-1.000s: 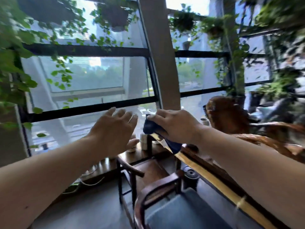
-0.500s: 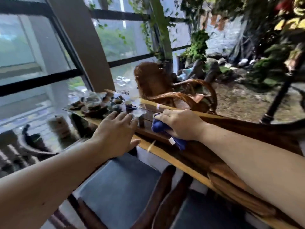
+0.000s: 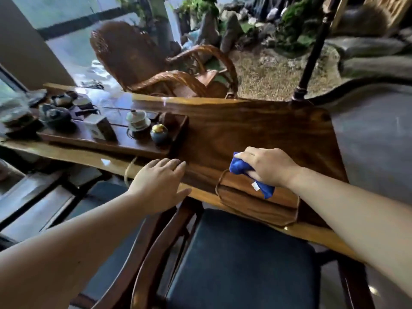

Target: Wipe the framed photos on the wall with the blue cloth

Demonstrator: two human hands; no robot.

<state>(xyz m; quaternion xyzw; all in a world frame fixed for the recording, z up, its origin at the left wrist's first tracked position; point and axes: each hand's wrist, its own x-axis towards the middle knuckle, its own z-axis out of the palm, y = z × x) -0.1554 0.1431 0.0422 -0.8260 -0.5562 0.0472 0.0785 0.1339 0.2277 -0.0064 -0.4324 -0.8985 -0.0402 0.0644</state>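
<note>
My right hand (image 3: 268, 167) is closed around a bunched blue cloth (image 3: 239, 167) with a small white tag, held just above the near edge of a long wooden table (image 3: 256, 130). My left hand (image 3: 159, 182) hovers open, palm down and fingers spread, over the table's front edge to the left of the cloth. No framed photos or wall show in this view.
A wooden tea tray (image 3: 107, 139) with a lidded cup (image 3: 137, 120), a small blue jar (image 3: 158, 133) and teapots sits on the table's left. A dark-cushioned wooden chair (image 3: 240, 264) stands right below me. A wicker chair (image 3: 142, 61), a black post (image 3: 312, 50) and a rock garden lie beyond.
The view has swung right and down, from the windows and hanging plants to the table. Both hands kept their pose, the right one still holding the cloth.
</note>
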